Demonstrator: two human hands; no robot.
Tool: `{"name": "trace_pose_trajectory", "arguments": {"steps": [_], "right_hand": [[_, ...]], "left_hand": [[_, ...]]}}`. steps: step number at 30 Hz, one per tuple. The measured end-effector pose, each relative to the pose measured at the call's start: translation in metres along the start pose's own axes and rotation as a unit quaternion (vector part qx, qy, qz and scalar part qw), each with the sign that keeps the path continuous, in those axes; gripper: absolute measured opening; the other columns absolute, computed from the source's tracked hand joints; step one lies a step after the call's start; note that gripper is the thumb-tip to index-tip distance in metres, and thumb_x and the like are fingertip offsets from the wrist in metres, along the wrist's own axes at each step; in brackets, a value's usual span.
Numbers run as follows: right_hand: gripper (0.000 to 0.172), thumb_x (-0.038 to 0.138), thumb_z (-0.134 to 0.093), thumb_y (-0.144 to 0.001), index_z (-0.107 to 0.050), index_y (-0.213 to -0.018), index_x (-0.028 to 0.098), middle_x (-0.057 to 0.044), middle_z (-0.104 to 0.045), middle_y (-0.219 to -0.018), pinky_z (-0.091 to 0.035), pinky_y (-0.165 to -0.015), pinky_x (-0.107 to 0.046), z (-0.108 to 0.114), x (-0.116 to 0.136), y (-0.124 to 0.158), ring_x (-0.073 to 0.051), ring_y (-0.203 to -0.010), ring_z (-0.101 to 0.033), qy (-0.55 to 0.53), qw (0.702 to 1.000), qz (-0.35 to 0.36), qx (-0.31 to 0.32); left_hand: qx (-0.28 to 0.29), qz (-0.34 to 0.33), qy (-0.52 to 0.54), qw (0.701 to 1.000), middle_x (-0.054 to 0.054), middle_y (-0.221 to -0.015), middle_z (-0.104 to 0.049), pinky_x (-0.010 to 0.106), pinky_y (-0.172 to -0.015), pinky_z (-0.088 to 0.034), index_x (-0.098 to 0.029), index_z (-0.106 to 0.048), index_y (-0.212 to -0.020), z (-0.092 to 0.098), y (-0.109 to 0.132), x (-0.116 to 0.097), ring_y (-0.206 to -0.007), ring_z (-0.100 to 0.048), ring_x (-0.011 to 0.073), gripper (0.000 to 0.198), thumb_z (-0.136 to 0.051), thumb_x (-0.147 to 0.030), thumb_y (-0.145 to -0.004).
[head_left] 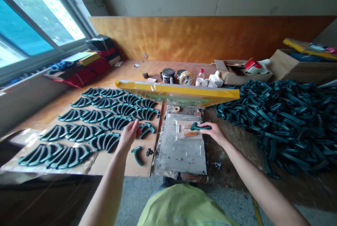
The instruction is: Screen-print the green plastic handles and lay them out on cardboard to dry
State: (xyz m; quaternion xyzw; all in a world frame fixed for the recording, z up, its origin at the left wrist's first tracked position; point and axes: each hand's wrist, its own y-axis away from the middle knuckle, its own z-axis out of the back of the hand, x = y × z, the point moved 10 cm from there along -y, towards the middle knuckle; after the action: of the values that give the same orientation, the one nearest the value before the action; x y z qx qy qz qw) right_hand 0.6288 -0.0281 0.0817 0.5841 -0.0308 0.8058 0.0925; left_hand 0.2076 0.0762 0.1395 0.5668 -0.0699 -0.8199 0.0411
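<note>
Right hand (pixel 214 133): fingers closed on one end of a dark green handle (pixel 197 127), held over a small pad (pixel 181 127) on the grey metal plate (pixel 179 155) at the worktop's (pixel 129 67) near edge. Whether the handle touches the pad, cannot tell. Left hand (pixel 131 133): fingers partly curled, thumb up, just beside a short group of green handles (pixel 146 130); cannot tell whether it grips anything. To its left, nested rows of like handles (pixel 76 115) lie on cardboard (pixel 105 164). Nearer the body, one loose curved handle (pixel 137 156) lies near a black knob (pixel 149 152). Right side: large heaped pile of green handles (pixel 286 120). Yellow-edged panel (pixel 181 90) spans beyond the plate; behind it, a tape roll (pixel 186 78) and red-capped bottle (pixel 200 77).
</note>
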Motion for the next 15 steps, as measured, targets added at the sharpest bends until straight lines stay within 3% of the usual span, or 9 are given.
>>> {"name": "trace_pose_trajectory", "arguments": {"steps": [2, 4, 7, 10, 13, 15], "right_hand": [[0.023, 0.023, -0.071, -0.072, -0.076, -0.094, 0.022, -0.005, -0.074, -0.099, -0.050, -0.092, -0.042, -0.039, 0.021, -0.012, -0.023, -0.095, -0.067, 0.099, 0.991, 0.082, 0.035], [0.022, 0.017, -0.068, -0.077, -0.076, -0.096, 0.023, -0.005, -0.074, -0.100, -0.048, -0.092, -0.041, -0.064, 0.033, -0.016, -0.022, -0.098, -0.063, 0.198, 0.967, 0.156, 0.047], [0.023, 0.015, -0.059, -0.087, -0.075, -0.103, 0.023, -0.006, -0.073, -0.100, -0.046, -0.089, -0.037, -0.085, 0.039, -0.008, -0.021, -0.098, -0.058, 0.335, 0.915, 0.217, 0.053], [0.033, 0.016, -0.049, -0.093, -0.069, -0.118, 0.022, -0.009, -0.068, -0.108, -0.043, -0.089, -0.035, -0.097, 0.044, 0.007, -0.022, -0.102, -0.055, 0.443, 0.868, 0.215, 0.056], [0.042, 0.014, -0.045, -0.092, -0.059, -0.131, 0.023, -0.011, -0.064, -0.118, -0.041, -0.092, -0.037, -0.104, 0.048, 0.018, -0.024, -0.109, -0.053, 0.503, 0.840, 0.195, 0.058], [0.044, 0.019, -0.050, -0.091, -0.056, -0.134, 0.024, -0.010, -0.061, -0.125, -0.042, -0.094, -0.040, -0.097, 0.048, 0.019, -0.026, -0.114, -0.053, 0.511, 0.838, 0.187, 0.049]], "left_hand": [[-0.013, -0.080, 0.119, 0.990, -0.003, -0.057, -0.058, 0.020, -0.048, -0.041, -0.018, -0.063, -0.099, -0.008, -0.008, -0.065, -0.046, -0.051, 0.0106, 0.053, -0.052, -0.067, -0.081], [-0.018, -0.134, 0.196, 0.971, -0.004, -0.056, -0.058, 0.019, -0.046, -0.040, -0.019, -0.061, -0.099, -0.014, -0.012, -0.115, -0.045, -0.050, 0.0097, 0.049, -0.050, -0.065, -0.084], [-0.001, -0.176, 0.233, 0.956, -0.002, -0.054, -0.058, 0.020, -0.043, -0.038, -0.019, -0.056, -0.080, -0.024, -0.014, -0.156, -0.042, -0.048, 0.0094, 0.044, -0.047, -0.062, -0.087], [0.004, -0.191, 0.218, 0.957, -0.001, -0.051, -0.056, 0.021, -0.041, -0.036, -0.020, -0.052, -0.068, -0.028, -0.010, -0.162, -0.041, -0.045, 0.0095, 0.046, -0.044, -0.059, -0.089], [0.004, -0.178, 0.197, 0.964, 0.001, -0.053, -0.058, 0.022, -0.044, -0.039, -0.018, -0.057, -0.069, -0.026, 0.003, -0.148, -0.044, -0.048, 0.0106, 0.046, -0.045, -0.058, -0.089], [0.000, -0.161, 0.174, 0.972, 0.003, -0.061, -0.064, 0.023, -0.050, -0.044, -0.016, -0.065, -0.079, -0.020, 0.016, -0.132, -0.051, -0.055, 0.0129, 0.049, -0.044, -0.059, -0.089]]}}
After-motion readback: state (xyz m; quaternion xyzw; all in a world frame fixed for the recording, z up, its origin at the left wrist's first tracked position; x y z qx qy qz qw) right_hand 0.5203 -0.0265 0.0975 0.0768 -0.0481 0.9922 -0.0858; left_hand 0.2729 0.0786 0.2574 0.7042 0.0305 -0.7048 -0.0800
